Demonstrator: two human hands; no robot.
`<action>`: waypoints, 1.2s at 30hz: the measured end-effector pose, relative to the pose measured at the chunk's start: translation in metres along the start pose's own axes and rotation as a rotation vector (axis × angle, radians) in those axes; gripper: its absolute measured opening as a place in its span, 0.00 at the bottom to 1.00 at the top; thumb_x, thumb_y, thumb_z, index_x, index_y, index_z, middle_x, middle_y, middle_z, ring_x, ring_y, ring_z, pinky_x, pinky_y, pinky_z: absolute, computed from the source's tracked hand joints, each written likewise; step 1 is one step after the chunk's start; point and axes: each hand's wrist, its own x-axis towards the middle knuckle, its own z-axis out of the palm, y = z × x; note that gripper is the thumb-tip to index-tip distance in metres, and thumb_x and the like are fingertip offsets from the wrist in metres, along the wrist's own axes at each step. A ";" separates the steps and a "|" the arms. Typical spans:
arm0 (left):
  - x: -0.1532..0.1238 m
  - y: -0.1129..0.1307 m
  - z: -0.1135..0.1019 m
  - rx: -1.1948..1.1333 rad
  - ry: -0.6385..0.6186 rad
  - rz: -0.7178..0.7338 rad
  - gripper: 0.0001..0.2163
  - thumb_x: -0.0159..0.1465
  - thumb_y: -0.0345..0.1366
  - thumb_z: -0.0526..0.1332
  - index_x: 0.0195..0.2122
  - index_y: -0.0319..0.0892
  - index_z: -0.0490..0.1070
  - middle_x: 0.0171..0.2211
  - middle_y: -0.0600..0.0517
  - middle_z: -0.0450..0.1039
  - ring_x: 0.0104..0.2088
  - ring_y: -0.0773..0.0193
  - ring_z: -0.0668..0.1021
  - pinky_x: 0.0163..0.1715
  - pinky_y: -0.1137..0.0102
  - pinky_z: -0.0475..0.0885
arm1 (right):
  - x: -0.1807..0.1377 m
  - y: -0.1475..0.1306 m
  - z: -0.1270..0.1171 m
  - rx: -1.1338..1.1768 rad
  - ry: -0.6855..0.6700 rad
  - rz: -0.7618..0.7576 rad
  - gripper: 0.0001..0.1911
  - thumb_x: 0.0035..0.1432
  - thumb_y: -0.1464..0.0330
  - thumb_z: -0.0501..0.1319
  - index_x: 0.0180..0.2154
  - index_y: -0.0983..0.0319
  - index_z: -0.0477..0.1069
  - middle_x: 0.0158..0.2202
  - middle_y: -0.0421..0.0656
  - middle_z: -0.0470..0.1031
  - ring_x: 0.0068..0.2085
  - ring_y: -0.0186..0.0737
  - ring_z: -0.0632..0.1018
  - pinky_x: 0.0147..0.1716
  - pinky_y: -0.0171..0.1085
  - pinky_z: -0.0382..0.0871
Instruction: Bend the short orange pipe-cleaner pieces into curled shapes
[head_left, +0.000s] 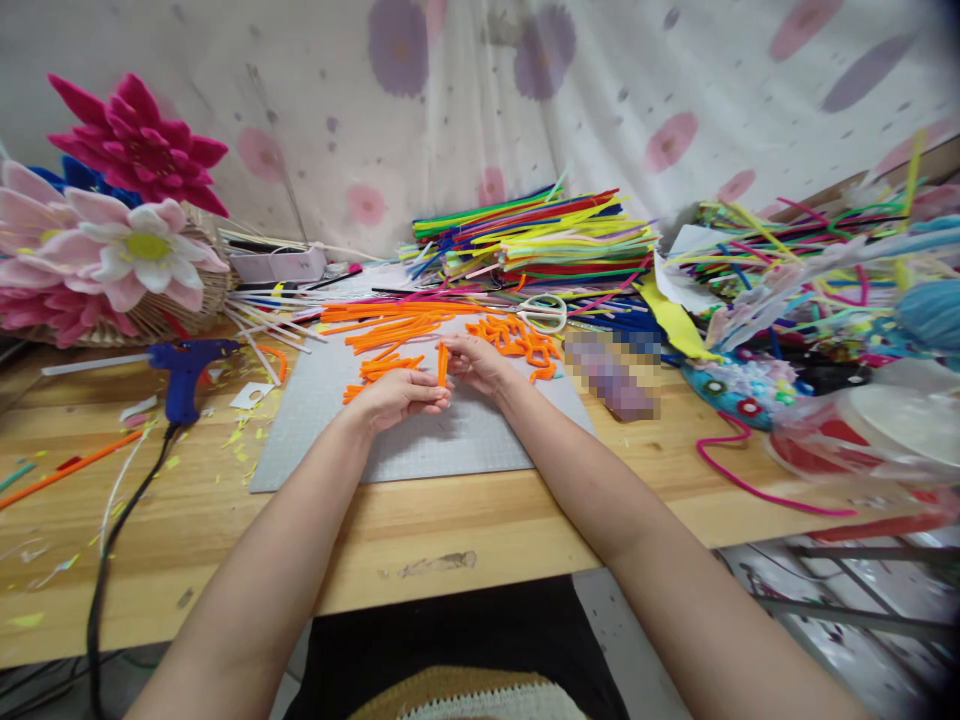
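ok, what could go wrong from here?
1. The left hand is right by the short orange pieces; it might scatter them, or the held orange piece could get mixed in.
2. The right hand could brush the bent orange pieces beside it.
3. The glue gun cord hangs over the table edge; a snag might drag the gun off.

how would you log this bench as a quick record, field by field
left grip: pinching lower part of a short orange piece, held upright
right grip: fingertips near that piece's upper end
work surface: grey mat on wooden table
on mat: straight orange strips, bent orange pieces
left of mat: blue glue gun
behind mat: multicoloured stems
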 end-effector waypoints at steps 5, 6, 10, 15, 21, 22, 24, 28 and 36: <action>0.001 -0.001 -0.001 -0.022 0.023 0.002 0.03 0.52 0.22 0.62 0.28 0.33 0.75 0.24 0.49 0.74 0.23 0.74 0.75 0.24 0.81 0.71 | 0.005 0.003 -0.010 -0.041 0.058 -0.028 0.13 0.37 0.65 0.67 0.24 0.64 0.66 0.19 0.33 0.61 0.20 0.23 0.59 0.18 0.28 0.50; 0.002 -0.001 -0.001 -0.025 0.021 0.003 0.03 0.52 0.22 0.62 0.28 0.33 0.75 0.25 0.49 0.74 0.23 0.74 0.75 0.24 0.81 0.71 | 0.004 0.003 -0.011 -0.053 0.069 -0.030 0.14 0.36 0.65 0.67 0.24 0.64 0.67 0.20 0.33 0.62 0.20 0.23 0.60 0.19 0.28 0.50; 0.003 -0.002 -0.002 -0.025 0.026 -0.002 0.03 0.52 0.22 0.62 0.27 0.33 0.74 0.25 0.48 0.74 0.24 0.73 0.75 0.25 0.81 0.72 | 0.002 0.001 -0.008 -0.070 0.086 -0.035 0.16 0.33 0.64 0.68 0.23 0.64 0.66 0.19 0.33 0.62 0.20 0.23 0.59 0.18 0.28 0.48; 0.005 -0.004 0.000 -0.009 0.037 0.021 0.02 0.52 0.24 0.63 0.27 0.34 0.74 0.26 0.48 0.75 0.25 0.72 0.75 0.26 0.80 0.72 | 0.002 0.002 -0.003 -0.042 0.156 -0.076 0.15 0.32 0.65 0.68 0.22 0.63 0.64 0.17 0.33 0.61 0.19 0.23 0.58 0.18 0.28 0.48; -0.007 0.011 -0.012 0.134 0.150 0.092 0.09 0.47 0.31 0.68 0.30 0.34 0.74 0.28 0.46 0.76 0.25 0.68 0.77 0.25 0.76 0.71 | 0.007 0.007 -0.002 -0.057 0.294 -0.179 0.15 0.32 0.65 0.66 0.22 0.62 0.62 0.18 0.33 0.61 0.20 0.24 0.59 0.19 0.29 0.50; -0.010 0.015 -0.017 0.146 0.215 0.143 0.11 0.46 0.32 0.68 0.32 0.35 0.74 0.28 0.45 0.76 0.26 0.66 0.77 0.25 0.75 0.71 | 0.008 0.009 -0.001 -0.084 0.291 -0.189 0.15 0.34 0.64 0.66 0.21 0.62 0.62 0.18 0.33 0.60 0.19 0.24 0.59 0.20 0.29 0.49; -0.015 0.021 -0.029 0.209 0.366 0.215 0.14 0.46 0.33 0.68 0.35 0.36 0.74 0.28 0.46 0.76 0.28 0.65 0.78 0.28 0.73 0.71 | 0.008 0.011 0.000 -0.176 0.246 -0.183 0.14 0.37 0.61 0.65 0.21 0.63 0.63 0.18 0.34 0.60 0.19 0.25 0.58 0.20 0.30 0.48; -0.017 0.023 -0.054 0.512 0.670 0.219 0.12 0.44 0.35 0.67 0.32 0.38 0.75 0.21 0.51 0.74 0.23 0.66 0.75 0.26 0.74 0.67 | 0.004 0.013 0.006 -0.386 0.157 -0.167 0.14 0.40 0.60 0.64 0.25 0.64 0.67 0.21 0.35 0.64 0.21 0.25 0.59 0.21 0.31 0.49; -0.012 0.037 -0.072 1.123 0.827 0.178 0.11 0.50 0.45 0.62 0.28 0.44 0.77 0.23 0.49 0.74 0.27 0.58 0.74 0.26 0.70 0.62 | 0.003 0.013 0.004 -0.340 0.217 -0.147 0.16 0.41 0.59 0.63 0.30 0.63 0.67 0.19 0.32 0.59 0.20 0.25 0.56 0.20 0.31 0.47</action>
